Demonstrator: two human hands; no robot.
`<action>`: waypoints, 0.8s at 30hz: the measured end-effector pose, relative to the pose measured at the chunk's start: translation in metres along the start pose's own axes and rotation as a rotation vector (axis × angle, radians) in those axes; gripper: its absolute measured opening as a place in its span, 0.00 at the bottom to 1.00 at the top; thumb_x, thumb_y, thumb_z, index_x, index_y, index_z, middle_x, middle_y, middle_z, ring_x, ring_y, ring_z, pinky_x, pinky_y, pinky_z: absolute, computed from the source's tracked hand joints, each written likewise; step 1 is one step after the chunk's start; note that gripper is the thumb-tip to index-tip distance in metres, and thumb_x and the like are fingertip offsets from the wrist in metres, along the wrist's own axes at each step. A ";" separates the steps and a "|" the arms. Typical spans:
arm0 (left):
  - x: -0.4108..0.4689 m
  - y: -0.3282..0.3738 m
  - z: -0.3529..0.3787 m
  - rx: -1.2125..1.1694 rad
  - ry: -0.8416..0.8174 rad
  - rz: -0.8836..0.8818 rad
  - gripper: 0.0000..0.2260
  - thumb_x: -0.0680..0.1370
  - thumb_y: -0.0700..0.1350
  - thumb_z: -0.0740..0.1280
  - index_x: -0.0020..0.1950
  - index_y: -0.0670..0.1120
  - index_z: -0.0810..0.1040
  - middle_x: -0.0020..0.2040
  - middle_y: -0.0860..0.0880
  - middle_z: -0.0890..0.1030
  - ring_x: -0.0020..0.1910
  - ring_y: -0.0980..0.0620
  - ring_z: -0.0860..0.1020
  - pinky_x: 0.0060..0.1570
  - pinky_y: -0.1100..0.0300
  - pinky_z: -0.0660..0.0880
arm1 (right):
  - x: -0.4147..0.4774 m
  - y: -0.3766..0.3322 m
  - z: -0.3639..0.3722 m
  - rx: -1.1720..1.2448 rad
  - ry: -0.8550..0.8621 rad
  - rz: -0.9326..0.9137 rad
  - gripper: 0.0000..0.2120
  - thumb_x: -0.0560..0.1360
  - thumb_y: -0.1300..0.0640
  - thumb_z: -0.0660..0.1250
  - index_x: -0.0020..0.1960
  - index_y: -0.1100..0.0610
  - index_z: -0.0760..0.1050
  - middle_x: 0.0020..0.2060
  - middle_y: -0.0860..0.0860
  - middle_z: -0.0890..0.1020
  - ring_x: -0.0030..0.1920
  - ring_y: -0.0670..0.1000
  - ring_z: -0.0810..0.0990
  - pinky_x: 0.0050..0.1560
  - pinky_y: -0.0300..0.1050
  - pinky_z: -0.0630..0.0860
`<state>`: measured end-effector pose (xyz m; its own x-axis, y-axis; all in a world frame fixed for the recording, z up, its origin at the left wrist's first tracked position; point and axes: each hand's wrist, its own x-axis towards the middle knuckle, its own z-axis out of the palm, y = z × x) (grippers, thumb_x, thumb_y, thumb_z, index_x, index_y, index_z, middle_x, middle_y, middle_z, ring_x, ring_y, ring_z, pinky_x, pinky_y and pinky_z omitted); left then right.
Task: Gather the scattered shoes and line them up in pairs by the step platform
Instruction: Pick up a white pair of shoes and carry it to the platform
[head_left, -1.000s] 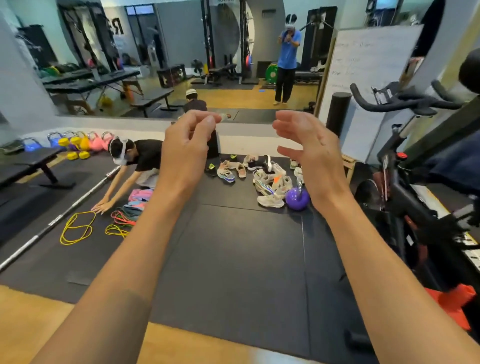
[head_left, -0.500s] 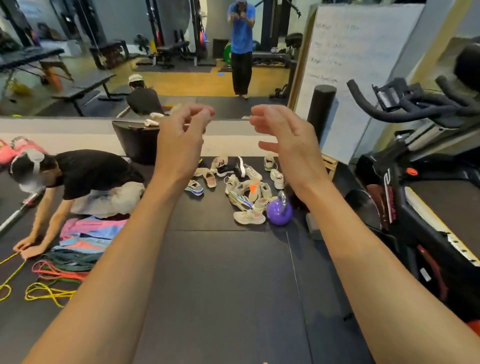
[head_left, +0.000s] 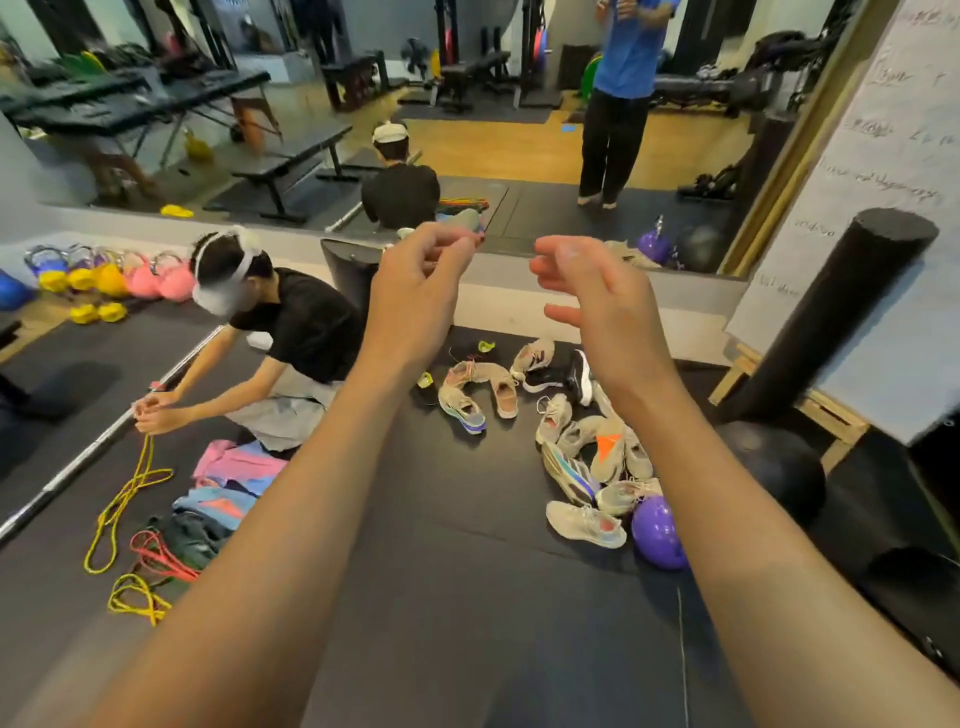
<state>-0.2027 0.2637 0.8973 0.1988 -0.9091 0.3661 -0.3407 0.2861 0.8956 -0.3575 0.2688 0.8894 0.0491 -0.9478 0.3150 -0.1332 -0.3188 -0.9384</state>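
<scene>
Middle left: kneeling person (head_left: 298, 332) holding a yellow cord (head_left: 140, 483). Top middle: left hand (head_left: 415, 296), fingers curled in to the thumb, holding nothing. Below, on the black mat (head_left: 467, 597): shoes (head_left: 584, 522) in a messy heap. Right hand (head_left: 597, 306), fingers loose and apart, empty. Lower right: purple ball (head_left: 657, 532) beside the heap.

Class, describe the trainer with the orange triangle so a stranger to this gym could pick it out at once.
Below the long wall mirror, on the black rubber floor mat, pale trainers lie heaped beside a round purple weight. In the heap's middle is the pale grey trainer with the orange triangle; no neighbour carries such a bright, sharp-edged patch.
</scene>
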 end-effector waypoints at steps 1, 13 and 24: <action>0.024 -0.012 0.006 0.007 0.008 -0.007 0.09 0.79 0.47 0.62 0.53 0.48 0.81 0.46 0.55 0.80 0.48 0.56 0.77 0.55 0.49 0.76 | 0.025 0.013 0.003 -0.003 -0.005 0.006 0.18 0.75 0.43 0.55 0.57 0.48 0.77 0.50 0.44 0.81 0.55 0.43 0.78 0.56 0.52 0.78; 0.305 -0.189 0.093 0.032 -0.060 -0.126 0.11 0.80 0.48 0.62 0.57 0.47 0.79 0.52 0.52 0.79 0.52 0.55 0.76 0.58 0.50 0.75 | 0.303 0.189 0.048 -0.111 0.049 0.186 0.16 0.78 0.45 0.59 0.62 0.49 0.75 0.55 0.44 0.80 0.57 0.42 0.77 0.61 0.51 0.76; 0.494 -0.403 0.180 0.130 -0.102 -0.235 0.09 0.80 0.49 0.62 0.54 0.48 0.79 0.48 0.53 0.78 0.45 0.60 0.74 0.47 0.59 0.73 | 0.505 0.405 0.107 -0.180 0.026 0.384 0.15 0.79 0.50 0.62 0.63 0.53 0.75 0.53 0.43 0.78 0.52 0.38 0.76 0.52 0.29 0.72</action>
<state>-0.1326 -0.3557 0.6716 0.1954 -0.9735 0.1188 -0.4123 0.0284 0.9106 -0.2810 -0.3383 0.6528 -0.0624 -0.9970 -0.0465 -0.3082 0.0635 -0.9492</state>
